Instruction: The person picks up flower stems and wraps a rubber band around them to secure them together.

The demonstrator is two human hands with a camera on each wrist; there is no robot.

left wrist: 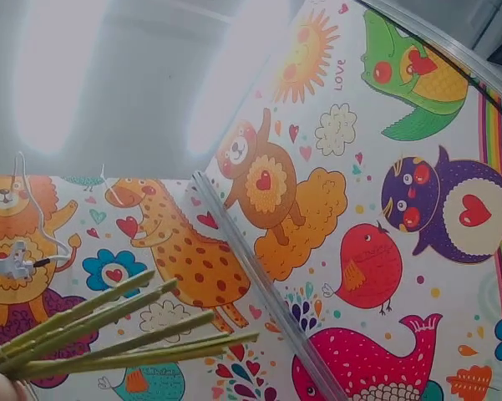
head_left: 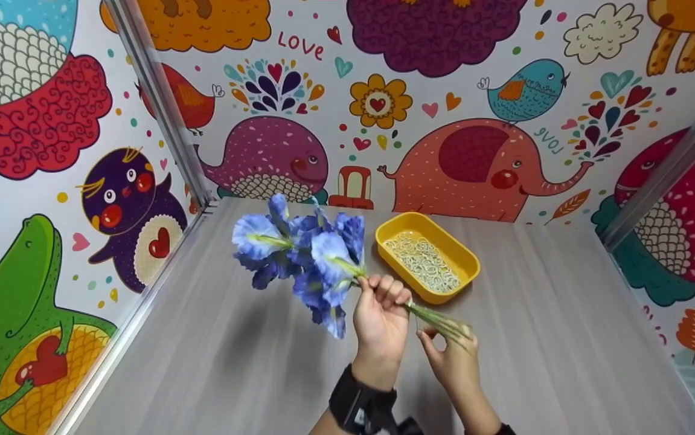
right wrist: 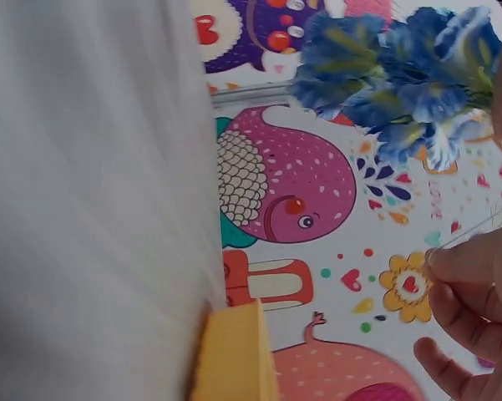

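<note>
A person's left hand (head_left: pixel 381 314) wraps its fingers round the stems (head_left: pixel 435 319) of blue irises (head_left: pixel 305 248) above a desk (head_left: pixel 552 302) as the right hand (head_left: pixel 457 356) pinches a thin band (right wrist: pixel 478 228) near a yellow tub (head_left: pixel 425 229).

Petals of the blue flowers (head_left: pixel 305 248) look like thin cloth, matt and slightly crinkled; green stems (head_left: pixel 438 323) read as plastic, ribbed, low sheen. Yellow tub (head_left: pixel 453 257) is smooth plastic, semi-glossy, holding pale loops (head_left: pixel 422 263) that look rubbery, while the black wrist strap (head_left: pixel 347 396) is matt, probably cloth. Grey surface (head_left: pixel 534 314) has a streaky wood-look finish, smooth with a soft satin sheen; wall panels (head_left: pixel 335 139) look like smooth printed sheet, edge strips (head_left: pixel 163 103) shiny metal.
</note>
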